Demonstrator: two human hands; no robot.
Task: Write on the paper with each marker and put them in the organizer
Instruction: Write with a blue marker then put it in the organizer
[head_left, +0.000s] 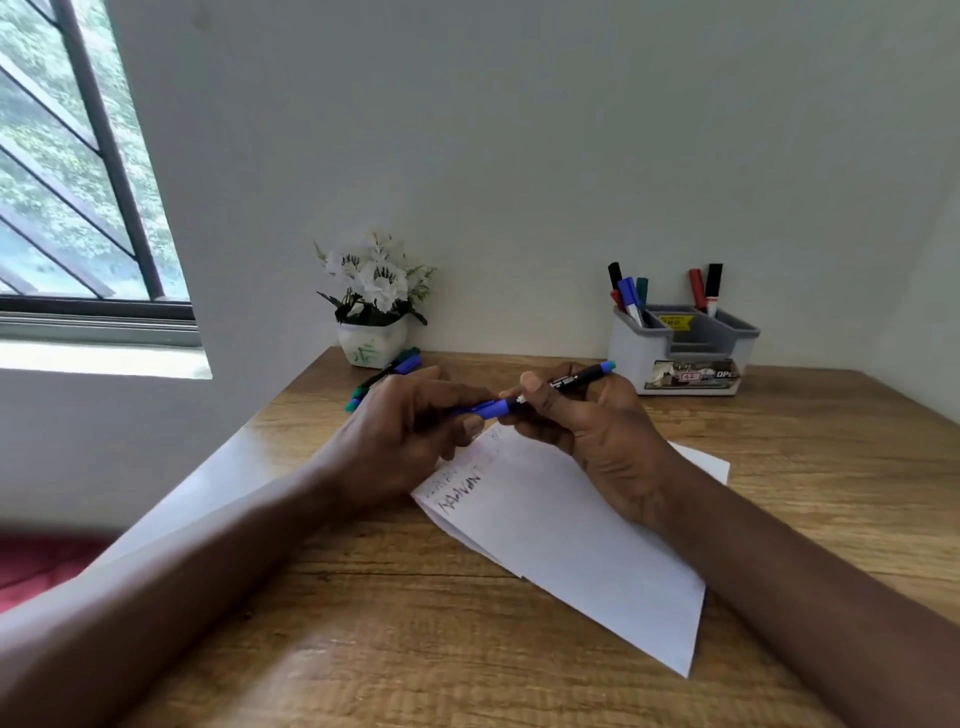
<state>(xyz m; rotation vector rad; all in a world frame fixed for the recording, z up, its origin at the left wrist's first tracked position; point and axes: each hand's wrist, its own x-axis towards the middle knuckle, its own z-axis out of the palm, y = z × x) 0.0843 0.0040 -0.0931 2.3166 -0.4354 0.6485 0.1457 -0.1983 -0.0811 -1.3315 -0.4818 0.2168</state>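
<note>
A black marker with a blue cap (571, 382) is held level above the top of the white paper (571, 530). My left hand (410, 431) grips its blue cap end, and my right hand (587, 421) grips the black barrel. The cap sits against the barrel; whether it is fully on I cannot tell. The paper lies angled on the wooden desk (363, 623) with a few handwritten lines near its upper left corner. The grey and white organizer (680, 348) stands at the back right, with several markers upright in its compartments.
Loose markers (387, 371) lie on the desk behind my left hand, next to a white pot of artificial white flowers (371, 306). A wall runs along the back of the desk. A window is at the far left.
</note>
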